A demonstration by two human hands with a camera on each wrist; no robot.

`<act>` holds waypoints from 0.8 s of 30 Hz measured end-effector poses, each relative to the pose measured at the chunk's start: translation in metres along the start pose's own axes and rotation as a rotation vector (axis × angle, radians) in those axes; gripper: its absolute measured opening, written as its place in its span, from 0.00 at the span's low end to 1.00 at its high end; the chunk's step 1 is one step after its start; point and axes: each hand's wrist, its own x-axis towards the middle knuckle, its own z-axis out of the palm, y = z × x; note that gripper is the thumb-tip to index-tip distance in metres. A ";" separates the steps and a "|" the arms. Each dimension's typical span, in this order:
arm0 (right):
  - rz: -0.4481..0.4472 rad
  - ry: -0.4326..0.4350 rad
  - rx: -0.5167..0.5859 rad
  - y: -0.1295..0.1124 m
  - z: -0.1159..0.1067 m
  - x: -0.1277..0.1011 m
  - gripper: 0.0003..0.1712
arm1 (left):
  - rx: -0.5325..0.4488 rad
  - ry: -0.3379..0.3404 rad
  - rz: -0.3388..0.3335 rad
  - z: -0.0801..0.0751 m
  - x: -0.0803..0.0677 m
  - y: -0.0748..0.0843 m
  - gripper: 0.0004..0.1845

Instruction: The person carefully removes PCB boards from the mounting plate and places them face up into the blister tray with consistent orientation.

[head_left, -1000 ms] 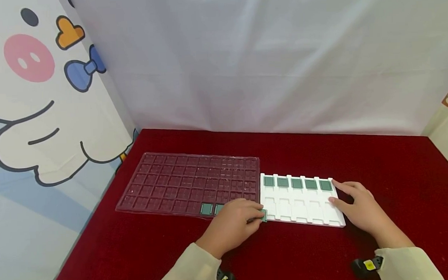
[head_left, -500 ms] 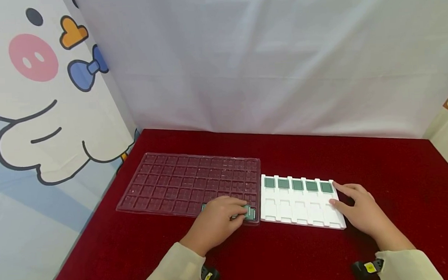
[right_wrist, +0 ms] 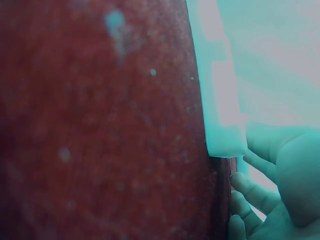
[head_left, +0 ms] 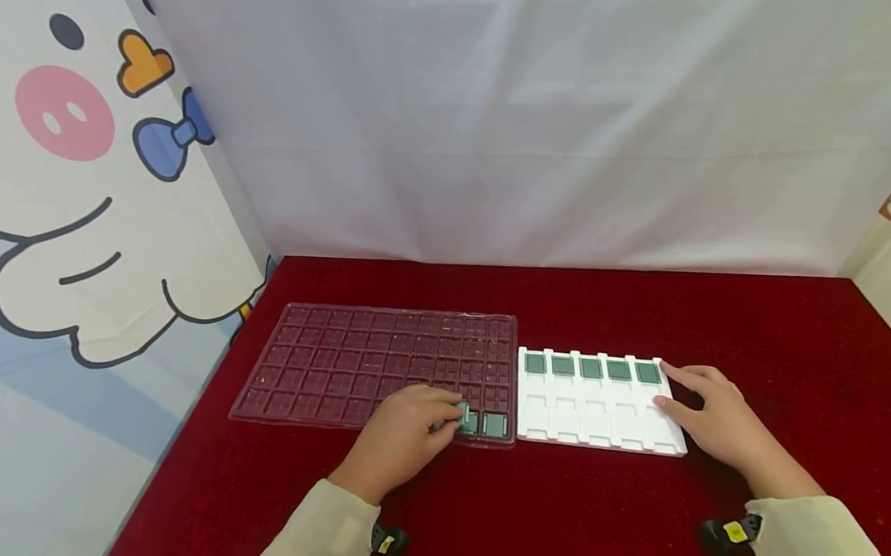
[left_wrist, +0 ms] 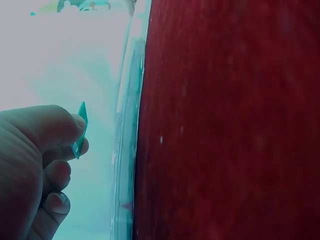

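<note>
Starting from the left, the clear grid tray [head_left: 360, 365] lay nearly bare, only its near right corner filled. Your left hand [head_left: 403, 436] pinched a small green chip [head_left: 464, 419] there, over a near-row pocket, just beside a chip already seated [head_left: 494, 424] (the wrist view showed it edge-on between thumb and finger). Beside it, the white tray [head_left: 597, 425] held five chips [head_left: 590, 366] in its far row, so most remained, I judge. Your right hand [head_left: 709, 416] rested straight-fingered against that tray's right edge, grasping nothing.

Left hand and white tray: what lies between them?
In the head view, two green chips in the clear tray's near row lie between the left hand and white tray.
</note>
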 end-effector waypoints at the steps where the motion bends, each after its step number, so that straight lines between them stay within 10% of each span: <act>1: -0.001 0.000 0.000 0.000 0.000 0.000 0.40 | 0.000 0.002 -0.001 -0.001 -0.001 -0.002 0.10; 24: -0.004 0.005 -0.001 -0.001 -0.001 0.000 0.40 | 0.082 0.054 -0.026 -0.014 -0.021 -0.037 0.11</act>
